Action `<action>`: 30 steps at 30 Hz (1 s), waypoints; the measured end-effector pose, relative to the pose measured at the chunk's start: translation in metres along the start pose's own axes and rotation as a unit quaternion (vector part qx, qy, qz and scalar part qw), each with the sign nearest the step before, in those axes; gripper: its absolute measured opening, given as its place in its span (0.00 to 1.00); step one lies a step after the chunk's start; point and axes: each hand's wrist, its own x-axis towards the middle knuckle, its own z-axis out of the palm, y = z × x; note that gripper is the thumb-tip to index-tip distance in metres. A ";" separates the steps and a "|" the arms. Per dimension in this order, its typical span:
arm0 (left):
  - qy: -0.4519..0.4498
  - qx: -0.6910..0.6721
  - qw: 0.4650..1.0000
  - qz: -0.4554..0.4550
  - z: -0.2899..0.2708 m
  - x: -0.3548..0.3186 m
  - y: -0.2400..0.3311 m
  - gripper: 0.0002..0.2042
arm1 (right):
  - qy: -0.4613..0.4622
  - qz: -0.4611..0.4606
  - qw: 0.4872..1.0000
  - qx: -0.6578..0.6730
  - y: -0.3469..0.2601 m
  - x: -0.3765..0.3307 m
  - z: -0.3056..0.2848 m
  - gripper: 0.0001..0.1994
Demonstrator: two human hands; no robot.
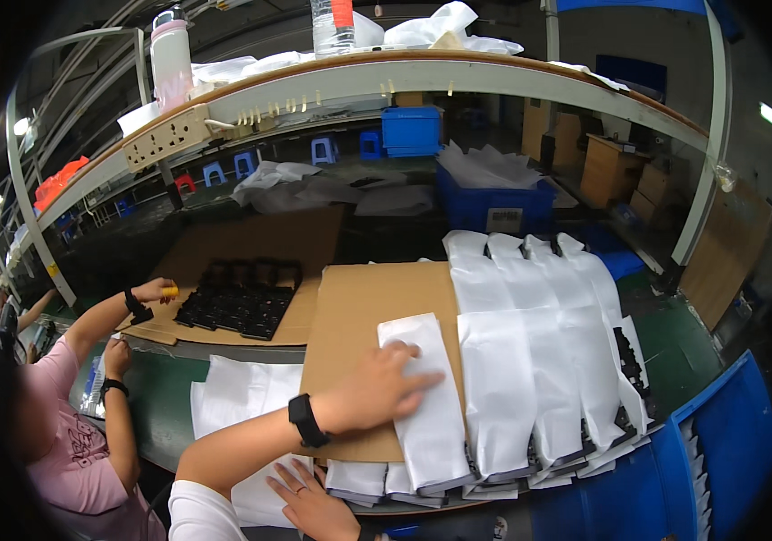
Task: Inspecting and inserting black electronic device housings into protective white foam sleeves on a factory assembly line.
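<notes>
My left hand (384, 386), slightly blurred, reaches across with its fingers apart. It rests over a white foam sleeve (435, 433) lying on a brown cardboard sheet (350, 307). A dark edge shows at that sleeve's near end. Lower down and further left, my right hand (314, 505) is spread flat on another white sleeve (260, 500); neither hand grips anything. To the right lie overlapping rows of white sleeves (498, 388), with black parts (629, 361) peeking out at their edges.
At left, a co-worker in pink holds a small yellow item (169, 291) near black molded parts (246, 302) on cardboard. Blue bins (719, 451) stand at the right front; a blue crate (494, 203) sits behind. A shelf (431, 68) with bottles spans above.
</notes>
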 end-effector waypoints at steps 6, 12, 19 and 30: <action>-0.077 0.166 0.979 0.093 -0.020 -0.010 -0.003 0.28 | -0.022 -0.026 0.998 -0.047 -0.005 0.002 -0.001 0.25; -0.278 -0.047 0.959 -0.015 -0.037 -0.019 -0.035 0.34 | -0.044 -0.051 0.995 -0.080 -0.006 0.003 -0.009 0.25; -0.216 -0.047 0.969 -0.112 -0.042 -0.084 -0.073 0.17 | 0.013 -0.019 1.000 -0.014 -0.003 0.003 -0.004 0.23; 0.094 -0.240 0.903 -0.343 -0.062 -0.188 -0.051 0.08 | 0.018 -0.017 1.000 -0.015 0.000 0.002 0.002 0.22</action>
